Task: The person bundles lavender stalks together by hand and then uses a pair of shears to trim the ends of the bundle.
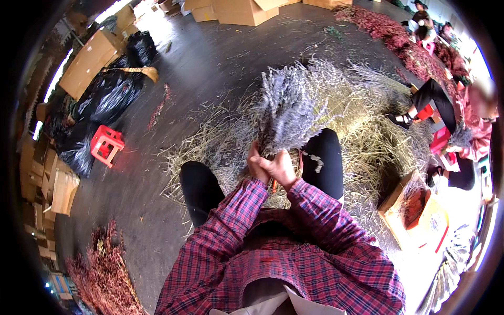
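Observation:
A thick bunch of dried grey-purple flowers, lavender-like (289,106), rises in front of me with its heads pointing away. Both hands are together at its lower end, between my knees. My left hand (256,165) closes around the stems from the left side. Against it lies my right hand (281,167), also gripping the bunch low down. A small orange object (274,186) shows just below the hands; what it is and whether a hand holds it I cannot tell. The stem ends are hidden by my hands and sleeves.
Loose straw-coloured stems (378,157) cover the floor around my legs. An open cardboard box (397,208) stands to the right, near a seated person (474,134). At left are a red plastic stool (107,145), black bags (114,94) and a broom (147,72). Reddish dried plants (104,271) lie lower left.

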### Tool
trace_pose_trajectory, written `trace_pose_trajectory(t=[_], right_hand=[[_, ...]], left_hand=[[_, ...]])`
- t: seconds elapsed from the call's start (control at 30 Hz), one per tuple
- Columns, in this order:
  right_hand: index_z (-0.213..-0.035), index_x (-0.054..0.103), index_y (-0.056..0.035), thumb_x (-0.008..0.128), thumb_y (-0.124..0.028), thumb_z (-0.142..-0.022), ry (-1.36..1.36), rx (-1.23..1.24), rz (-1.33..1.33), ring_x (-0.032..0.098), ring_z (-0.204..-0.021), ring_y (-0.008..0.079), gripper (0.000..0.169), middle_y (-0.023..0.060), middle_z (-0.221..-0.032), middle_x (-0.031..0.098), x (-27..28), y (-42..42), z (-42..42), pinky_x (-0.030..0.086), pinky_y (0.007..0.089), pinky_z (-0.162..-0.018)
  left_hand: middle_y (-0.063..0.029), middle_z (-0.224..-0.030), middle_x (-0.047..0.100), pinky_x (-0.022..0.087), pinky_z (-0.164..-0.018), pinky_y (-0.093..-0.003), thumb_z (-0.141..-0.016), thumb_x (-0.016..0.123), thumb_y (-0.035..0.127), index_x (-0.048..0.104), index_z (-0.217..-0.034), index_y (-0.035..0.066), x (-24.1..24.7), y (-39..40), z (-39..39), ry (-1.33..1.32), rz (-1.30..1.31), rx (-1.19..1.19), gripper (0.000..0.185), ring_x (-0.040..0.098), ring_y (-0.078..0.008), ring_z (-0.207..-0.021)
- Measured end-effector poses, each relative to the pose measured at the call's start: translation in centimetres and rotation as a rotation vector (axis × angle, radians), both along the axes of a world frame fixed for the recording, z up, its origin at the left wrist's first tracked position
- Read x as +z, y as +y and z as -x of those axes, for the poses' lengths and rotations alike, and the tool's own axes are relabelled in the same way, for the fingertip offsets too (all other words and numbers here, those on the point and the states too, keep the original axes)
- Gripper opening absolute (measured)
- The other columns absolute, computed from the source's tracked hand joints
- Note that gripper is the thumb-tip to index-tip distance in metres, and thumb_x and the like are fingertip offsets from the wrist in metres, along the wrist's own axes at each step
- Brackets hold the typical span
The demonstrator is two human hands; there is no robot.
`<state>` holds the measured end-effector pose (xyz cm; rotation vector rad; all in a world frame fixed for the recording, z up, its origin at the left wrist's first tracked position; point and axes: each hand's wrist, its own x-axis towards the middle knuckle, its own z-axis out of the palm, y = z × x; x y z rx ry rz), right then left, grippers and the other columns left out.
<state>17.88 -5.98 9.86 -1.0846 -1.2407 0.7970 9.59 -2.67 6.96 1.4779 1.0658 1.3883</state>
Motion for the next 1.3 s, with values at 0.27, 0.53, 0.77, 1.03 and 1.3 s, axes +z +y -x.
trace_pose_trajectory(t=[0.27,0.53,0.77,1.03,1.3], right_hand=[[-0.103,0.061,0.0010,0.071,-0.015,-0.075,0.179,-0.145,0.018,0.063,-0.084,0.0171,0.033,0.0086,-0.095,0.067,-1.4,0.7,0.7,0.048,0.0296,-0.078],[-0.098,0.062,-0.0001,0.070,-0.006,-0.072,0.296,-0.041,0.315,0.061,-0.078,0.0145,0.028,0.0060,-0.090,0.066,0.2,0.2,-1.3,0.050,0.0294,-0.075],[-0.114,0.056,-0.0017,0.074,-0.004,-0.067,-0.017,0.277,0.083,0.058,-0.097,0.0163,0.050,0.0071,-0.106,0.062,-1.1,0.7,-2.2,0.045,0.0314,-0.087],[-0.139,0.023,-0.0034,0.083,-0.020,-0.062,-0.006,0.706,0.381,0.041,-0.122,0.0231,0.099,0.0122,-0.132,0.042,-4.1,1.3,-1.1,0.033,0.0348,-0.103],[-0.139,0.022,-0.0013,0.087,-0.020,-0.057,0.093,0.676,0.504,0.041,-0.122,0.0233,0.106,0.0140,-0.133,0.042,-5.2,1.4,-0.6,0.034,0.0346,-0.104]], left_hand=[[-0.0185,-0.108,0.054,0.037,-0.087,-0.0445,-0.080,0.059,0.028,0.043,-0.121,0.000,-0.5,-1.5,-0.2,0.560,-0.205,0.005,0.052,0.050,-0.0354,-0.101],[-0.0239,-0.125,0.045,0.039,-0.096,-0.0418,-0.068,0.075,0.024,0.033,-0.129,-0.005,1.6,-2.7,3.8,0.652,-0.264,-0.299,0.080,0.046,-0.0371,-0.115],[-0.0132,-0.123,0.048,0.039,-0.094,-0.0435,-0.065,0.082,0.029,0.037,-0.130,0.004,2.2,2.3,9.0,0.276,0.082,-0.553,0.083,0.048,-0.0271,-0.111],[-0.0085,-0.117,0.057,0.038,-0.096,-0.0386,-0.067,0.078,0.040,0.056,-0.115,0.005,1.1,2.7,9.2,0.400,0.069,-0.831,0.063,0.051,-0.0256,-0.109],[-0.0086,-0.116,0.058,0.040,-0.095,-0.0381,-0.073,0.071,0.024,0.057,-0.115,0.006,0.3,2.0,8.7,0.471,0.029,-0.728,0.048,0.054,-0.0247,-0.106]])
